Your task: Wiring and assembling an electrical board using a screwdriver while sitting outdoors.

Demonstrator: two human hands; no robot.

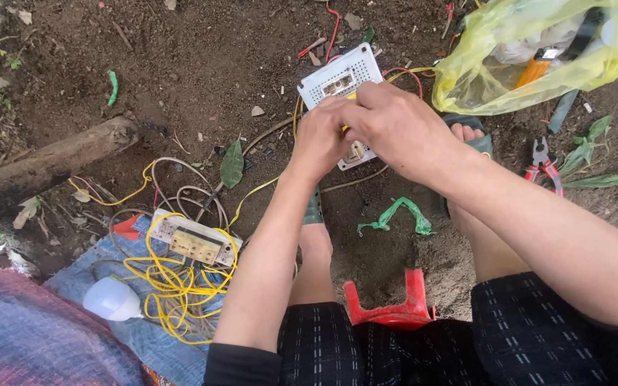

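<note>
Holding white socket board in both hands: left hand, right hand clamped together on its near edge. Looking light, stiff; you are gripping edges, wires trailing.

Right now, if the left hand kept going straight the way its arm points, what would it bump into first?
The left hand already touches the white switch board that both hands hold, so it would push into that first. Past the board there looks to be only bare soil, though depth is hard to judge.
</note>
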